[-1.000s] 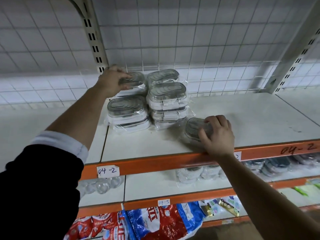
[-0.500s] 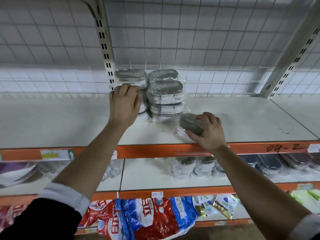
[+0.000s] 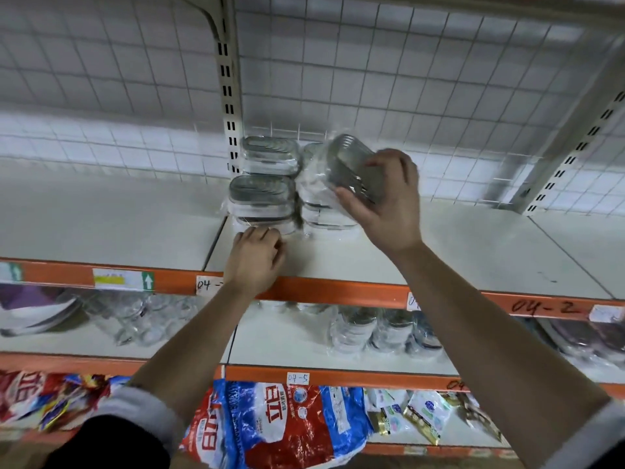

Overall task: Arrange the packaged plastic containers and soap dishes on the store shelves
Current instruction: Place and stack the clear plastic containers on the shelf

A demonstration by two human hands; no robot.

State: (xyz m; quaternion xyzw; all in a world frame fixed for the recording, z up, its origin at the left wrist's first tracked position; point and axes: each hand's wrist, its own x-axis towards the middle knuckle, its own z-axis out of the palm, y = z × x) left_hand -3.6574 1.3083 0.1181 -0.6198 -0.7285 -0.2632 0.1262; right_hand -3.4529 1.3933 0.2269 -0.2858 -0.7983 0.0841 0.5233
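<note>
grips with the right hand [image 3: 389, 204] a plastic-wrapped oval soap dish with a grey ribbed lid [image 3: 350, 164], thumb under the lower rim and fingers curled over the upper rim, clamped on it. holds it in the air, tilted with the lid facing left and up, over the right stack of wrapped grey-lidded soap dishes [image 3: 324, 214], toward the back of the white top shelf board with an orange front edge [image 3: 338, 291].

lays the left hand [image 3: 257, 262] on the board just inside the front edge, at the foot of the front left stack of wrapped soap dishes [image 3: 262, 201]. curls the fingers in toward that stack; cannot tell whether pinching the wrap or holding nothing.

finds a rear left stack [image 3: 270, 157] directly behind the front one, tight against the white wire grid back panel [image 3: 338, 79] and beside the slotted cream upright post [image 3: 228, 96]. finds all three stacks close together, just right of the seam between two boards.

reads a handwritten "04-2" [image 3: 541, 306] on the orange edge at the right. sees on the shelf below wrapped round clear containers with dark lids [image 3: 382, 330] under the right arm, and blurred clear glassware [image 3: 135, 319] toward the left. sees on the lowest shelf red, white and blue printed bags [image 3: 280, 424] beneath a small white "04-5" tag [image 3: 297, 378].
</note>
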